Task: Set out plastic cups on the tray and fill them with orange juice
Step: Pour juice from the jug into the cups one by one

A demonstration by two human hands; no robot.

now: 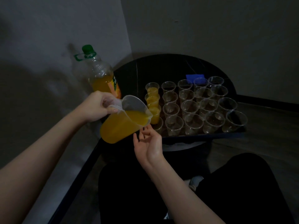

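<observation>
My left hand (98, 107) grips the handle of a clear plastic jug (123, 122) holding orange juice, tilted with its spout toward the tray's left column of cups. My right hand (148, 143) is held palm up, fingers relaxed, just under the jug's spout and in front of the nearest left cup (159, 125). Three cups with orange juice (152, 101) stand in the left column of a dark tray (202, 136). Several rows of clear cups without juice (192, 107) fill the other columns.
A large juice bottle (103, 76) with a green cap stands at the left by the wall, partly full. The tray sits on a round black table (161, 67). A blue object (195, 77) lies behind the cups. My dark-clothed lap (226, 191) is below.
</observation>
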